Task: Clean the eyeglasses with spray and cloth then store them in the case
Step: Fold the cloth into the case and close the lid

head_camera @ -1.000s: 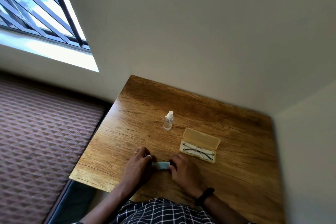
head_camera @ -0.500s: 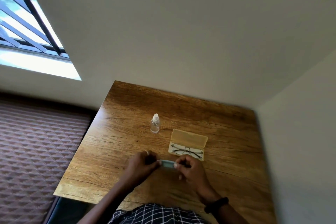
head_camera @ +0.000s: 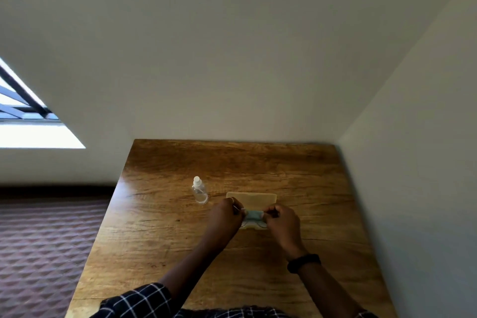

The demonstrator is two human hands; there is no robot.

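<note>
As daylight fell through a barred window (head_camera: pixel 24 113) at the far left, above a dark patterned floor (head_camera: pixel 44 245), a person in a checked shirt sleeve (head_camera: pixel 139 299) worked at a wooden table (head_camera: pixel 160 217) set into the corner of a pale-walled room. A small clear spray bottle (head_camera: pixel 199 191) with a white cap stood upright on the table, left of centre and just beside the left corner of the case, with neither hand touching it.

To its right, the left hand (head_camera: pixel 227 217), a ring on one finger, had its fingertips curled in a pinch on the left end of a small pale blue cloth (head_camera: pixel 254 214). The cloth was folded into a short strip and held between both hands, directly over the open case.

The cream-coloured case (head_camera: pixel 251 197) lay flat on the table with its lid tipped back toward the wall. The eyeglasses (head_camera: pixel 261 225) sat in its lower half. Only thin dark rims showed beneath the cloth, and the rest was hidden by the hands.

The right hand (head_camera: pixel 282 222) pinched the opposite end of the cloth, its knuckles turned toward the camera. A black wristband (head_camera: pixel 304 262) circled the right wrist, and beyond the table's right edge a plain wall (head_camera: pixel 413 162) rose.
</note>
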